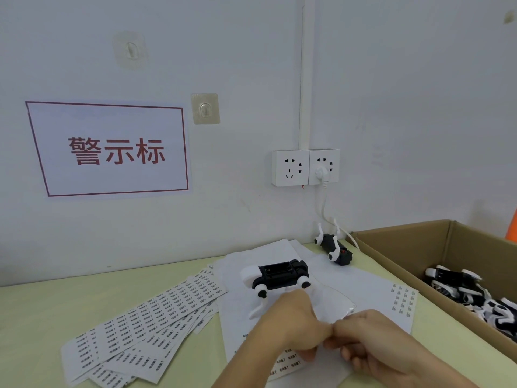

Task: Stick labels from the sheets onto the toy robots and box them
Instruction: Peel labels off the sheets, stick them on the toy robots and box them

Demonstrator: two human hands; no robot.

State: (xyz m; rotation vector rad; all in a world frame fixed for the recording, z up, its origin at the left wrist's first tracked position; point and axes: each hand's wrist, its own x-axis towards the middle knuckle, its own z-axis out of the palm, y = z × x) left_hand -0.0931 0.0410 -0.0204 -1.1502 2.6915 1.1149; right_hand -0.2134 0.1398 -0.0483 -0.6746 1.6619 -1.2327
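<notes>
Wall sign (107,149) reading "警示标" in red. Fanned label sheets (145,326) on the green table (42,317). Black-and-white toy robot (279,277) lying on white paper. Left hand (291,329) and right hand (372,345), fingers curled, pinching a peeling sheet (333,306). Brown cardboard box (419,247) holding more robots (472,292).

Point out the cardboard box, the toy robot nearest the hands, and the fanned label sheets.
cardboard box (397,256): head view, its near left wall.
toy robot (279,274): head view, black body.
label sheets (145,326): head view, middle of the fan.
</notes>
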